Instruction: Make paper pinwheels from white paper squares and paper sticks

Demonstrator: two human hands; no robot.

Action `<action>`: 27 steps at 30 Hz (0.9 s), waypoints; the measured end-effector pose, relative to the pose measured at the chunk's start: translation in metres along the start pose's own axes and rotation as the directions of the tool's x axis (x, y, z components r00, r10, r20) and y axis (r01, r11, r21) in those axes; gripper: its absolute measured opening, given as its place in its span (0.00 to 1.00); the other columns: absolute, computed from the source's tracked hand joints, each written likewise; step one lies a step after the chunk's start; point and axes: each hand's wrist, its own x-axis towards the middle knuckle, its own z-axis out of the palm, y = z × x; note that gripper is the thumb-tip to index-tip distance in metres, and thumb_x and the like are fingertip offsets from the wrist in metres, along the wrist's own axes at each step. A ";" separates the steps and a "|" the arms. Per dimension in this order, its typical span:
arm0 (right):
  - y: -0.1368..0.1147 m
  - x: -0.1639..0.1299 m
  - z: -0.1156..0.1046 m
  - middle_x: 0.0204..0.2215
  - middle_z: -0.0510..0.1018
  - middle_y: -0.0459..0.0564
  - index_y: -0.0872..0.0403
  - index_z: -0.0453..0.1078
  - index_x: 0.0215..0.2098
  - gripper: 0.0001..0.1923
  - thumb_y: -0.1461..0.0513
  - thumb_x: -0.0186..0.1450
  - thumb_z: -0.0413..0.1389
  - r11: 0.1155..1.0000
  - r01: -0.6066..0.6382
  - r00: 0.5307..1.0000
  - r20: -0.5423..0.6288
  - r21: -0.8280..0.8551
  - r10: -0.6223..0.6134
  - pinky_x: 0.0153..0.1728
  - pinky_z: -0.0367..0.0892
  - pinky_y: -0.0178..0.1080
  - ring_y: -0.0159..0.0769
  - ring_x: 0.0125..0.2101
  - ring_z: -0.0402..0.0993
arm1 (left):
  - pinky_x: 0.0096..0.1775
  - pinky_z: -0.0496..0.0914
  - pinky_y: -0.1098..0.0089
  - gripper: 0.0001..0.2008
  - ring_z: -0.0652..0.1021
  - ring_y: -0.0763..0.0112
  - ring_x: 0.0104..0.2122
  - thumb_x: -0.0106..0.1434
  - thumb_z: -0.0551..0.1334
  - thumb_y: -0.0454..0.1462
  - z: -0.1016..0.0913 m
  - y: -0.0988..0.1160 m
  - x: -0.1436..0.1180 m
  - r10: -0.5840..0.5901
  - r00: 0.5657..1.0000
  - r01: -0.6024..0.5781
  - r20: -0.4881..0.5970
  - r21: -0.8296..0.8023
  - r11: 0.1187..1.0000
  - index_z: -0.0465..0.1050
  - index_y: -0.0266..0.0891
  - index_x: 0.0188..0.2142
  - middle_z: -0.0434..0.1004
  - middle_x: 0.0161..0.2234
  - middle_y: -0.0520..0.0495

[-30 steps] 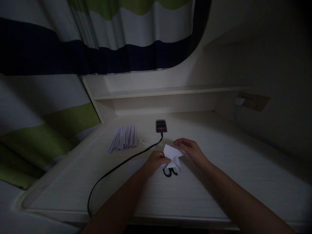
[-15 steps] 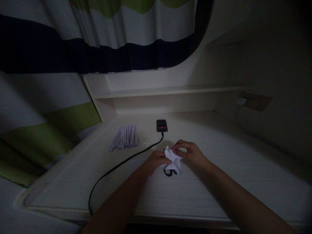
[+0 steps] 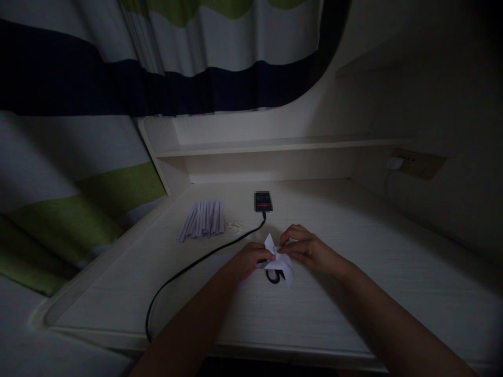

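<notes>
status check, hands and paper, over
Left hand and right hand both pinching the white paper. Black loops lie under it. Black cable beside left hand.

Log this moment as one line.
left hand: pinching white paper | right hand: pinching same paper | under paper: black scissors | desk

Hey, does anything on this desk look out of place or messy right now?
Nothing is spilled or broken. The one oddity: black scissors lie half hidden under the white paper that the left hand and right hand pinch. Tiny paper scraps lie beside the stack of folded strips.
</notes>
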 end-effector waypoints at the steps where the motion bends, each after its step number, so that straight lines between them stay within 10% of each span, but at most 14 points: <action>1: 0.000 0.000 0.000 0.32 0.71 0.49 0.51 0.71 0.35 0.09 0.63 0.61 0.49 1.000 0.007 1.000 0.006 -0.009 -0.007 0.40 0.58 0.41 0.33 0.37 0.64 | 0.25 0.57 0.74 0.04 0.66 0.78 0.19 0.39 0.62 0.31 0.000 0.000 0.000 -0.008 1.000 0.008 -0.002 -0.006 1.000 0.66 0.33 0.16 0.64 0.16 0.55; 27: -0.002 0.000 0.003 0.34 0.70 0.50 0.50 0.72 0.35 0.13 0.68 0.60 0.47 0.997 -0.018 0.999 0.031 -0.068 0.020 0.40 0.59 0.41 0.34 0.38 0.64 | 0.31 0.63 0.72 0.07 0.69 0.74 0.24 0.41 0.64 0.34 -0.004 -0.008 0.005 0.050 0.998 -0.048 0.027 -0.065 0.997 0.72 0.33 0.23 0.68 0.20 0.51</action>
